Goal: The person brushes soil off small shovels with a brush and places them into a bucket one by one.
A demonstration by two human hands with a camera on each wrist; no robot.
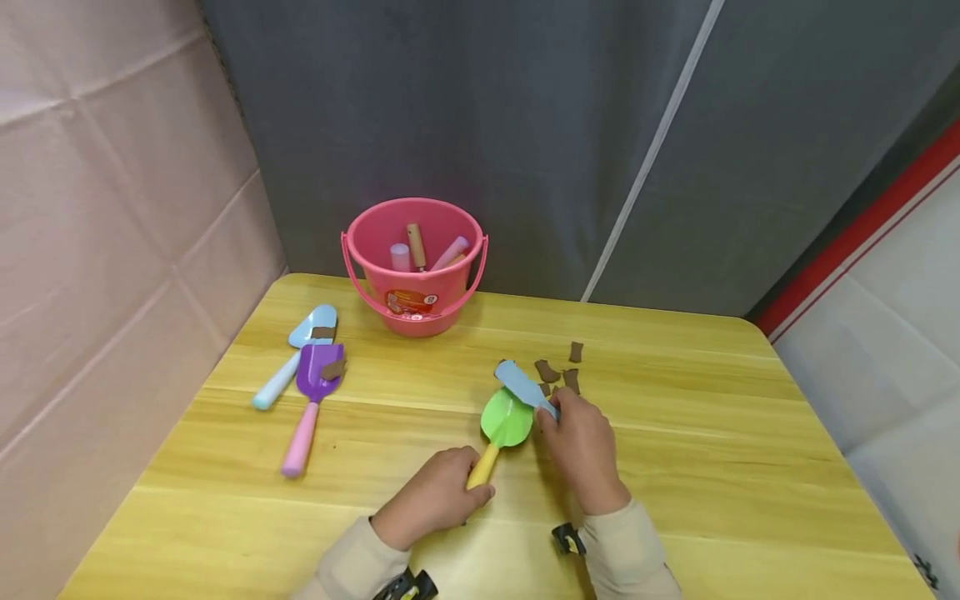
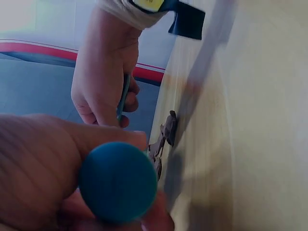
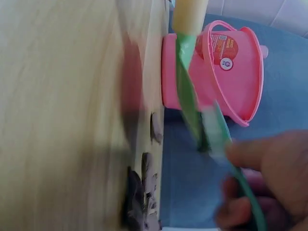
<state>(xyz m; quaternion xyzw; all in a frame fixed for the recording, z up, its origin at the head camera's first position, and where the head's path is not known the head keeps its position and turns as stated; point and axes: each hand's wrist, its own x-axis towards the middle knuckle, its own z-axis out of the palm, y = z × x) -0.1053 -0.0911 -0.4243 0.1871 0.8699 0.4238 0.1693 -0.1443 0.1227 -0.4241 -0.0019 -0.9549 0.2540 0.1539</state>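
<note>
My left hand [image 1: 438, 493] grips the yellow handle of a toy shovel with a green blade [image 1: 504, 423], held low over the middle of the table. My right hand [image 1: 581, 446] pinches a light blue toy scraper [image 1: 521, 383], whose blade lies across the upper edge of the green blade in the head view. In the right wrist view, the scraper [image 3: 245, 187] is beside the tip of the green blade [image 3: 186, 94], apart from the table. Several flat brown pieces [image 1: 547, 372] lie just beyond my right hand. Whether the tools touch is unclear.
A pink bucket [image 1: 416, 287] with several handles sticking out stands at the back. On the left lie a blue trowel [image 1: 277, 382] and a purple shovel [image 1: 303, 433] with a pink handle, each with a brown piece on it. A grey panel [image 1: 465, 117] rises behind the table.
</note>
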